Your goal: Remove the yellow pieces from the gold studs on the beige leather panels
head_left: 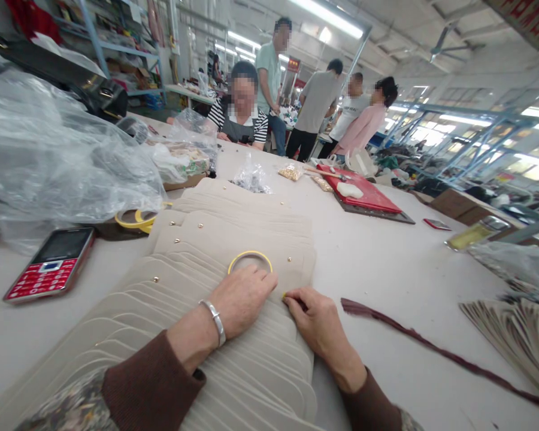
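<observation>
Left hand (242, 299): your fingers were curled down over the near edge of a yellow-rimmed roll (250, 253), nearly closed on it; a silver bangle (214, 322) circled your wrist.
Right hand (317, 320): your thumb and forefinger were pinched together on a small yellow bit (284, 296), the other fingers folded in.
Roll: it lay over the beige pieces (247, 220), its far arc showing beyond your left hand.
Beige pieces: they were fanned out, overlapping, under both your hands, several bearing gold studs (289, 259).
To your left: a red phone (51, 263) lay near more yellow rolls (137, 225), with clear plastic (72, 143) heaped behind them.
To your right: a dark red strip (413, 336) lay on the table (341, 257), between the beige pieces and another fanned stack (512, 335).
Farther off: you had a red slab (377, 194) on a dark board, and a bag of golden bits (291, 172).
Across from you: a person in striped sleeves (261, 129) sat at the table.
</observation>
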